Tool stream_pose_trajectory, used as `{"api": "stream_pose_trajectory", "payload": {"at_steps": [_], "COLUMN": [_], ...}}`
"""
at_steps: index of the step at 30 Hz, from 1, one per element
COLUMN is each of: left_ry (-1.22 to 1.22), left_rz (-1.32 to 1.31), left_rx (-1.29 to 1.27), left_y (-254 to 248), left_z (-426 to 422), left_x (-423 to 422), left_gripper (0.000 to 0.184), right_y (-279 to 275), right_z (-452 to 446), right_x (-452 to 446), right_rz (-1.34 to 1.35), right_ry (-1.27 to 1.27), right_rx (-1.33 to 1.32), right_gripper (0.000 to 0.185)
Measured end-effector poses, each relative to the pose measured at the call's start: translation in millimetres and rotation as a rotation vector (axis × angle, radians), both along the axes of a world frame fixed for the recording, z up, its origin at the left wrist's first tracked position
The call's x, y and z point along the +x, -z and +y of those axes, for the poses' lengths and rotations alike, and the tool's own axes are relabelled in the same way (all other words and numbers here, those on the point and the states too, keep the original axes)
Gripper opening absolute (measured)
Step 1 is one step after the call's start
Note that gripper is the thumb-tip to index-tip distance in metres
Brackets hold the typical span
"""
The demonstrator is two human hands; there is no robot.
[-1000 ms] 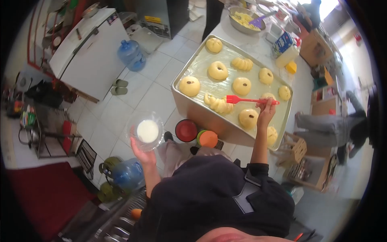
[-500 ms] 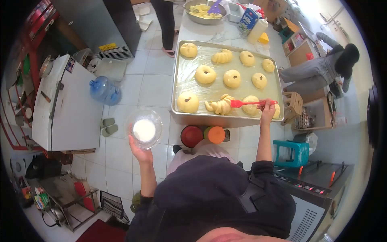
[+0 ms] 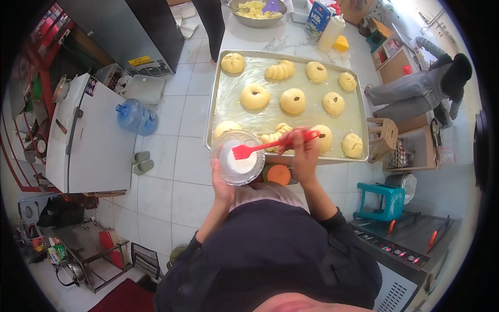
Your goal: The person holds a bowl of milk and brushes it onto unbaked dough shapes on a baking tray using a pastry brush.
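My left hand (image 3: 222,183) is closed around the side of a clear glass bowl (image 3: 253,176) with white liquid in it, likely milk. In my right hand (image 3: 304,152) is a red pastry brush (image 3: 275,145), its bristle head over the liquid inside the bowl; whether it touches the liquid I cannot tell. Just beyond lies a metal baking tray (image 3: 212,112) bearing several pieces of shaped dough, some round like this bun (image 3: 292,101), others ridged like this twisted roll (image 3: 280,69). The bowl and my right hand partly cover the near row of dough.
Behind the tray on the counter stand a metal bowl (image 3: 258,22) with yellow filling, a milk carton (image 3: 319,21) and a squeeze bottle (image 3: 331,34). A teal stool (image 3: 382,202) and an oven (image 3: 410,249) are at right. Another person (image 3: 416,86) bends at the far right.
My left hand has brought the bowl right, to the tray's near edge. My right hand has carried the brush left from the twisted roll to over the bowl.
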State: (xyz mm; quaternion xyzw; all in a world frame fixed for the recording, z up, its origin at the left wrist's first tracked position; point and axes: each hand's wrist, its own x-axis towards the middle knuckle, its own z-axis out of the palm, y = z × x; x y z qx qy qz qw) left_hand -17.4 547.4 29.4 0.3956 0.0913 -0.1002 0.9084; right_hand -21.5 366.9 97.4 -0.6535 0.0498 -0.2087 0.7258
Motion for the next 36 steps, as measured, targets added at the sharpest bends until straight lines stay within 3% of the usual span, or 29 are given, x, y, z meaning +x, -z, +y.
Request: {"api": "stream_pose_trajectory", "payload": {"at_steps": [2,5,11,17,20,23,26,27,31,34,36], "left_ry": [-0.003,-0.006,-0.121,-0.267,-0.327,-0.357,-0.37,-0.356,-0.301,-0.256,-0.228], "left_rz": [0.005,0.006,0.02,0.062,0.076,0.083,0.081,0.071,0.032,0.032,0.003], "left_rx": [-0.004,0.019,0.078,0.106,0.121,0.078,0.068,0.078,0.084,0.103,0.1], "left_y": [-1,5,19,10,11,5,0,0,-4,-12,-14], "left_z": [-8,-13,-6,9,18,22,24,25,31,40,47], "left_x": [-4,-7,-11,-11,-12,-8,-3,-2,14,30,44], "left_gripper": [0.045,0.046,0.048,0.049,0.049,0.046,0.046,0.046,0.047,0.047,0.048], "right_y": [15,16,31,84,76,79,70,69,66,68,67], "right_z": [2,-8,-63,-61,-48,-38,-24,-24,-19,-31,-36], "right_x": [-6,-10,-1,-9,-9,0,6,9,10,5,-4], "right_rz": [-0.03,0.032,0.036,0.175,0.002,0.082,-0.005,0.112,0.029,0.153,0.101], "right_ry": [-0.028,0.075,0.346,0.358,0.363,0.294,0.237,0.161,0.199,0.193,0.278], "right_rx": [-0.223,0.106,0.323,0.1,0.085,-0.074,-0.156,-0.281,-0.117,-0.17,-0.11], "right_gripper": [0.025,0.024,0.024,0.022,0.021,0.02,0.019,0.018,0.021,0.023,0.024]}}
